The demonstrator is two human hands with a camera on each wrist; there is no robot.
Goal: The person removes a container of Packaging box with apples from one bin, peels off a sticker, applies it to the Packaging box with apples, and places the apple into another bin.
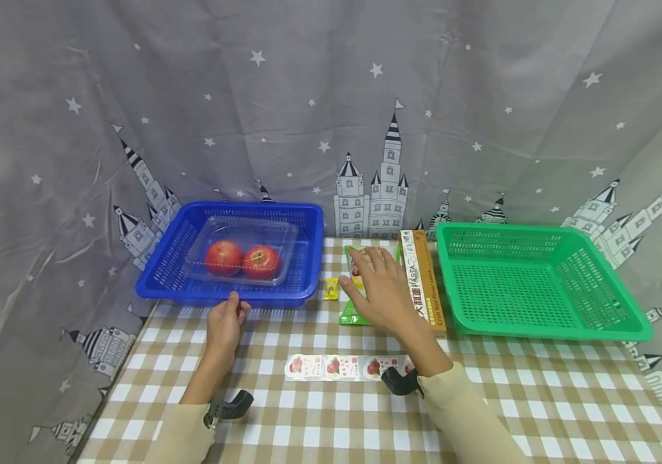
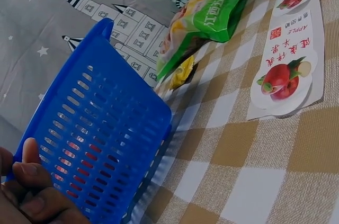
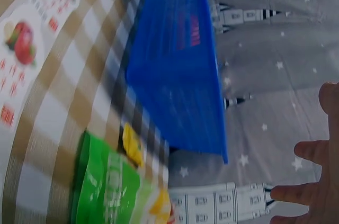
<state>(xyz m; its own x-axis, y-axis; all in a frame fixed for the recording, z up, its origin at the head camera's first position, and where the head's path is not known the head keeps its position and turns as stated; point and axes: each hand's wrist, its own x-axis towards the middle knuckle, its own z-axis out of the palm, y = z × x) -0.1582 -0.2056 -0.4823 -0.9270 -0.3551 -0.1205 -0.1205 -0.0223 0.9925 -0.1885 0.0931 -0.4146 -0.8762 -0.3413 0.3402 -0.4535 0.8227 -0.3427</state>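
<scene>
At the front rim of the blue plastic basket (image 1: 284,299), my left hand (image 1: 225,330) pinches the edge between curled fingers and thumb; the left wrist view shows these fingers (image 2: 34,176) at the rim. Inside the basket lies a clear plastic box (image 1: 250,227) with two red apples (image 1: 224,258). My right hand (image 1: 383,290) is held with fingers spread over a green food bag (image 1: 354,314), partly hiding it. In the right wrist view, a gap shows between that hand (image 3: 312,181) and the bag (image 3: 114,192), and nothing is in its fingers.
A small yellow packet (image 1: 331,289) lies between basket and bag. Right of the bag is a long pasta box (image 1: 431,290), then a green basket (image 1: 539,332). A strip of apple stickers (image 1: 333,367) lies in front on the checked tablecloth (image 1: 308,419). A grey curtain (image 1: 308,96) hangs behind.
</scene>
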